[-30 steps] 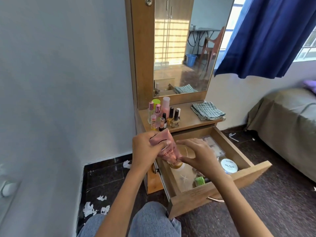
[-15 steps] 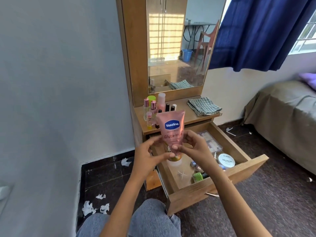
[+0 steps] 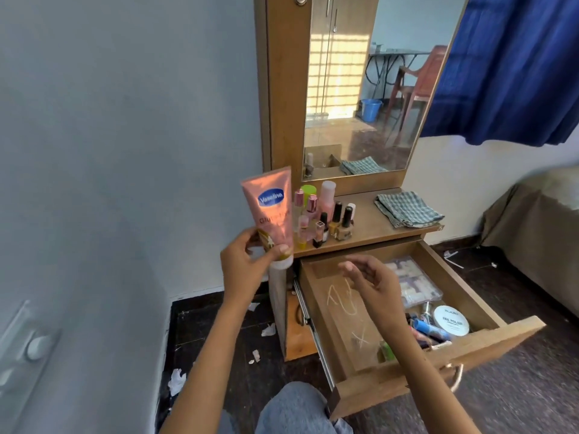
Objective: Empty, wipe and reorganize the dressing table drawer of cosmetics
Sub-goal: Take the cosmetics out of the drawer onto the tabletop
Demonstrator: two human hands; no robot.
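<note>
A: Drawer [image 3: 407, 368] of the dressing table [image 3: 369, 230] stands pulled well out, its front low and toward the person. Much of its wooden floor is bare, with pale scribbled marks on it.

B: What lies in it?

A: At the far right, a clear plastic box [image 3: 410, 283] of small pale pieces. Nearer the front, a round white tub [image 3: 451, 321] marked nail polish, with a clutter of small tubes and sticks just beside it, and a little green item [image 3: 388, 352] near the front wall.

B: And the hands?

A: The left hand [image 3: 247, 261] grips a pink Vaseline tube [image 3: 272, 214] by its lower end, cap down, lifted upright just left of the tabletop's edge. The right hand [image 3: 372, 280] hovers over the drawer, fingers loosely spread and holding nothing.

B: What is on top?

A: A cluster of small bottles [image 3: 326, 217], nail polishes and pink perfumes, stands at the left of the tabletop. A folded checked cloth [image 3: 407, 209] lies at the right. A mirror [image 3: 369, 89] rises behind them.

B: The room?

A: Pale grey wall [image 3: 125, 136] to the left, a dark blue curtain [image 3: 517, 67] upper right, a bed [image 3: 539, 220] under an olive cover at the right edge. The dark floor [image 3: 225, 333] carries scraps of white paper [image 3: 177, 382].
</note>
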